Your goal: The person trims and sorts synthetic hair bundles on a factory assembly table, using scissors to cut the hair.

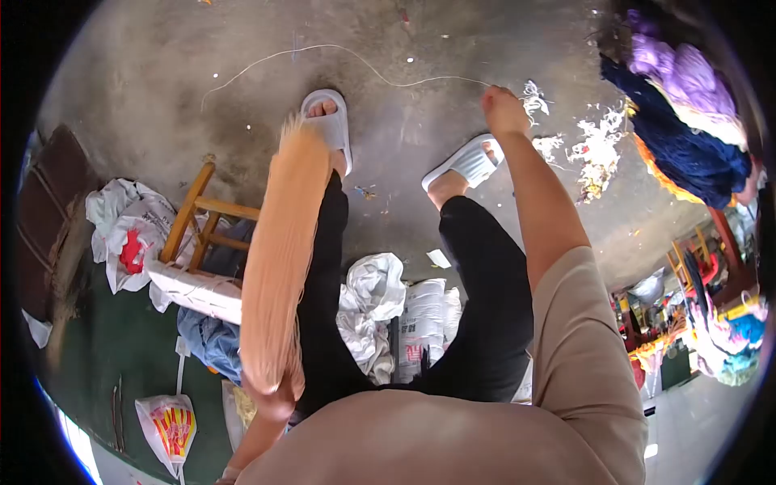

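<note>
Looks down from the head over a beige shirt (420, 440), black trousers (489, 283) and light gray slides (465, 166), with knees apart above a concrete floor (388, 32). Grips the bottom end of a long, thick peach yarn bundle (283, 259) in the left hand (273, 400), fingers closed around it at the lower left. Keeps the peach yarn bundle upright in view, in front of the left leg, with its frayed, blurred tip beside the left slide. Reaches forward with the right hand (505, 113), closed, fingertips together on one end of a thin pale strand (331, 46). Runs that strand in a wavy line leftward, past both feet; cannot tell whether touching the floor along its whole length.

Shows, just right of the right hand, loose white yarn scraps (600, 153) on the floor, and farther right, heaped purple yarn (679, 77) and navy yarn (687, 137). Includes, between the legs, crumpled white plastic (376, 295) next to white printed packs (422, 323). Places at left a wooden stool frame (192, 212) beside white bags (133, 222), with blue denim cloth (212, 339) below and a red-and-yellow printed bag (170, 424) on a dark green surface (101, 339).
</note>
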`<state>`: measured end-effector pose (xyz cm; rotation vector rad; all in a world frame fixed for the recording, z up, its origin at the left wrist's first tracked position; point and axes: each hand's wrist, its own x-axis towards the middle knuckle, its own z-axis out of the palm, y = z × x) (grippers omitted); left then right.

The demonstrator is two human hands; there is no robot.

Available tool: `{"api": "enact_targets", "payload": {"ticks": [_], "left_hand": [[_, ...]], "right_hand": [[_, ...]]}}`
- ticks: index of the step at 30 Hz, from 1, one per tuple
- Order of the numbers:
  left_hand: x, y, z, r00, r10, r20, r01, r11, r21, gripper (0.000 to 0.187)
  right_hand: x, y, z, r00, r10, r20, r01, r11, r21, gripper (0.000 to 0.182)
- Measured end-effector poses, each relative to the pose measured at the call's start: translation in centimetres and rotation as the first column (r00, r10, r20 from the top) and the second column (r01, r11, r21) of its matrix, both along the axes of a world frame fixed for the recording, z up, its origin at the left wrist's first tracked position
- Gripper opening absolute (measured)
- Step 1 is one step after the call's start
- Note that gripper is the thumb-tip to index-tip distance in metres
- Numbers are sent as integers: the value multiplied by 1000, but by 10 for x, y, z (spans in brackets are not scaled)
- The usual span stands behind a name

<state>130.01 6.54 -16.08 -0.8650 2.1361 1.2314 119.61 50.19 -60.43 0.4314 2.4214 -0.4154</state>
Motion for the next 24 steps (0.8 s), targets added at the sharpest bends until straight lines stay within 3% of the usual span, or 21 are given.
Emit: {"api": "enact_targets", "payload": {"ticks": [5, 8, 10, 13, 15, 16, 17, 18, 20, 21, 22, 24], "left_hand": [[-14, -3, -10, 983, 72, 168, -81, 996, 48, 54], [-19, -5, -23, 974, 67, 218, -80, 995, 52, 52], [-23, -8, -28, 969, 64, 239, -80, 995, 58, 50], [-30, -11, -30, 968, 49, 245, -69, 995, 71, 49], [-30, -13, -29, 969, 46, 244, -68, 994, 83, 47], [-29, -12, -24, 967, 53, 248, -78, 992, 95, 47], [-30, -11, -20, 966, 65, 252, -96, 989, 114, 46], [-31, -7, -18, 960, 86, 267, -127, 982, 141, 46], [-33, -1, -14, 952, 114, 284, -167, 971, 170, 44], [-33, 1, -10, 960, 87, 266, -132, 978, 158, 44], [-31, 0, -12, 983, -9, 185, -1, 998, 57, 36], [-26, -3, -16, 974, -211, 79, 223, 949, -223, 21]], "right_hand": [[-13, -22, -66, 998, 41, 45, -43, 999, 29, 14], [-7, -29, -94, 998, 53, -31, -51, 997, 61, 15], [-2, -34, -107, 980, 193, -52, -180, 965, 190, 15], [3, -34, -117, 956, 289, -44, -269, 930, 250, 16], [20, -35, -110, 964, 250, -92, -226, 949, 219, 15], [31, -36, -104, 967, 212, -140, -185, 965, 188, 16], [46, -37, -95, 992, -42, -116, 37, 999, -40, 15], [66, -39, -84, 959, -281, -39, 263, 931, -254, 15], [108, -44, -44, 921, -378, 98, 382, 820, -426, 9], [123, -50, -5, 936, -352, 12, 319, 833, -452, 10], [136, -59, 41, 943, -324, -77, 252, 845, -471, 12], [131, -72, 151, 935, -354, -1, 327, 865, -381, 14]]}}
